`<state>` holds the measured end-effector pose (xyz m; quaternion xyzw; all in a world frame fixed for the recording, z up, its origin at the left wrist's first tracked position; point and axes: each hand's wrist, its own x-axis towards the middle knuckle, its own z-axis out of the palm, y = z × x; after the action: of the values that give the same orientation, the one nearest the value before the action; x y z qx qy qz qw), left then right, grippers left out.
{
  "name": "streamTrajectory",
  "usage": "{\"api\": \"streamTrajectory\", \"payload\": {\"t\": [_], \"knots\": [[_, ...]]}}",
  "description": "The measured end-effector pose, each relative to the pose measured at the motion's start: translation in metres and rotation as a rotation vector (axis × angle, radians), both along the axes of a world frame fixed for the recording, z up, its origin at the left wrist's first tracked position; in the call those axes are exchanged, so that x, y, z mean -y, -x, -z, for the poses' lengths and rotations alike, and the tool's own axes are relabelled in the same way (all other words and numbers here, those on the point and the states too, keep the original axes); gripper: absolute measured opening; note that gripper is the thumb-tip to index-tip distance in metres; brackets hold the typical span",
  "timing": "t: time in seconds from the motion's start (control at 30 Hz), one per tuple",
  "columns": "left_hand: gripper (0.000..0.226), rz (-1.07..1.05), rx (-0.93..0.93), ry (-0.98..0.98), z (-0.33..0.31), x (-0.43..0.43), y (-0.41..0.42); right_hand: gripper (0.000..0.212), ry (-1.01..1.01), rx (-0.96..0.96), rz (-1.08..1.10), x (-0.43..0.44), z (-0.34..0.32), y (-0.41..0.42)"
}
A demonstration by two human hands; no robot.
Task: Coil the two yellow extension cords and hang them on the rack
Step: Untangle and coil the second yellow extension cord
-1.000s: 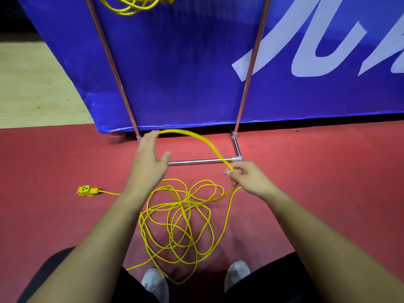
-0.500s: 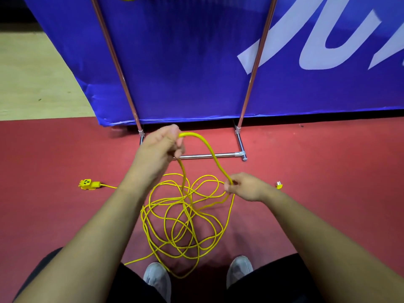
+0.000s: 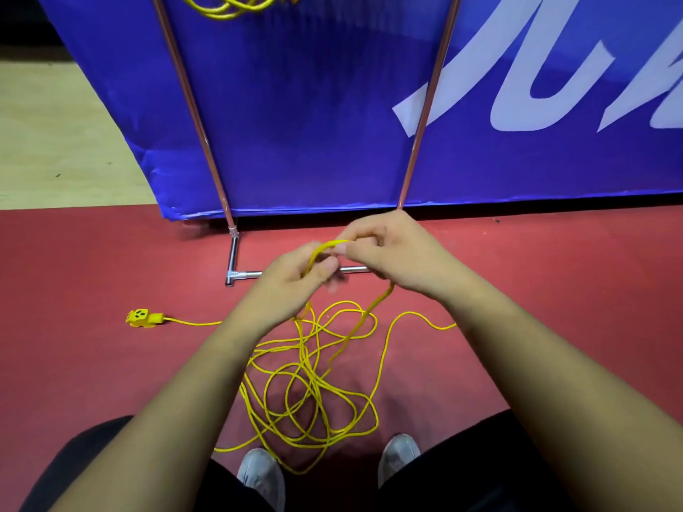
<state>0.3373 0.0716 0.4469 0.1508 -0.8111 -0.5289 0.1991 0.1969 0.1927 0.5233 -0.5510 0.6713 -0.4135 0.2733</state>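
Step in hand, as I judge it: coiling the second cord. One hung cord (image 3: 225, 11) is already draped at the top of the rack (image 3: 194, 116), far side, against the blue banner (image 3: 314, 105).

The loose cord (image 3: 308, 367) lies in a tangled heap on the red floor (image 3: 111, 364), between the rack's base bar (image 3: 251, 274) and my shoes (image 3: 258, 471). Its socket end (image 3: 142, 318) trails off well to the left. Another strand runs off right, under my forearm.

Both hands meet above the base bar. My left hand (image 3: 288, 286) has its fingers curled round a small loop of the cord. My right hand (image 3: 399, 256), touching it, pinches the top of that loop between thumb and fingertips. A strand drops from the right hand to the heap.

Only a first turn or two is gathered; most of the length is on the floor.

Next move, I reckon: right hand passes the loop over, slides down the strand and draws up another arm of slack. Crossed strands in the heap could snag.
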Motion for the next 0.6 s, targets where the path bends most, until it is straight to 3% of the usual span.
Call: {"api": "streamTrajectory", "payload": {"t": [0.1, 0.2, 0.3, 0.37, 0.47, 0.5, 0.57, 0.6], "knots": [[0.026, -0.006, -0.201, -0.301, -0.006, 0.006, -0.008, 0.022, -0.072, 0.052, 0.026, -0.002, 0.035, 0.013], [0.027, 0.025, -0.442, -0.529, -0.015, 0.015, -0.016, 0.021, -0.349, -0.01, -0.015, -0.012, 0.108, 0.029], [0.028, -0.047, -0.436, -0.571, -0.012, 0.021, -0.02, 0.027, -0.622, -0.008, -0.023, -0.026, 0.164, 0.038], [0.024, -0.157, -0.321, -0.465, -0.008, 0.025, -0.02, 0.019, -0.582, 0.107, 0.058, -0.026, 0.168, 0.039], [0.017, -0.426, 0.118, 0.077, 0.008, 0.039, -0.024, 0.017, -0.244, 0.326, 0.36, -0.011, 0.128, 0.036], [0.039, -0.497, 0.252, 0.216, 0.014, 0.042, -0.025, 0.018, -0.14, 0.311, 0.416, -0.005, 0.106, 0.035], [0.078, -0.5, 0.211, 0.273, 0.013, 0.037, -0.025, 0.018, -0.03, 0.119, 0.36, 0.005, 0.058, 0.027], [0.08, -0.435, 0.095, 0.278, 0.008, 0.03, -0.022, 0.019, -0.034, -0.003, 0.253, 0.006, 0.036, 0.018]]}}
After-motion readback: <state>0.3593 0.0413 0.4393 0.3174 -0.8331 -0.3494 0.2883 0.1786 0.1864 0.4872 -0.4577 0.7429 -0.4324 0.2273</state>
